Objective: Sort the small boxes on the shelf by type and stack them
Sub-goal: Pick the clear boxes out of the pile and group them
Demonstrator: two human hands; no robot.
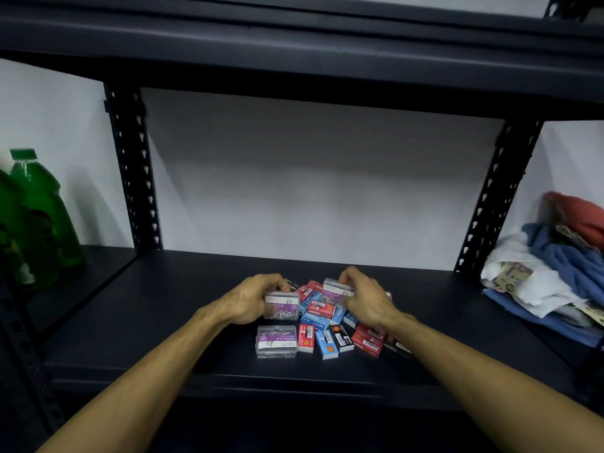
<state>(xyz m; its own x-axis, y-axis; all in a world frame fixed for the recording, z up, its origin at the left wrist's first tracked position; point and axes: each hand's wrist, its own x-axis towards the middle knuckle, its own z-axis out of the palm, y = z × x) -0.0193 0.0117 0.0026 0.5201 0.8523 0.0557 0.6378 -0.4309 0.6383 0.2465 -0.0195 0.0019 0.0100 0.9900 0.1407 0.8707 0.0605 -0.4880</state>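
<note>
small boxes (327, 325) lie heaped on the dark shelf (147, 322) under and between the fingers: red, blue and black cartons, some reading "staples". left hand (251, 300) curls its fingers around a clear case labelled "paper clip" (282, 305), metal clips visible inside; right hand (362, 299) pinches a second such case (336, 291). a third (276, 341) rests just below the left fingers.

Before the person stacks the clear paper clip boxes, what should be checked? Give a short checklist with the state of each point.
1. Left hand holds a clear paper clip box: ok.
2. Right hand holds a second clip box: ok.
3. Third clip box lies flat as a base: ok.
4. Bare shelf beside the pile: ok.
5. Staple boxes sorted by colour: not ok.
6. Lids closed: cannot tell.
</note>
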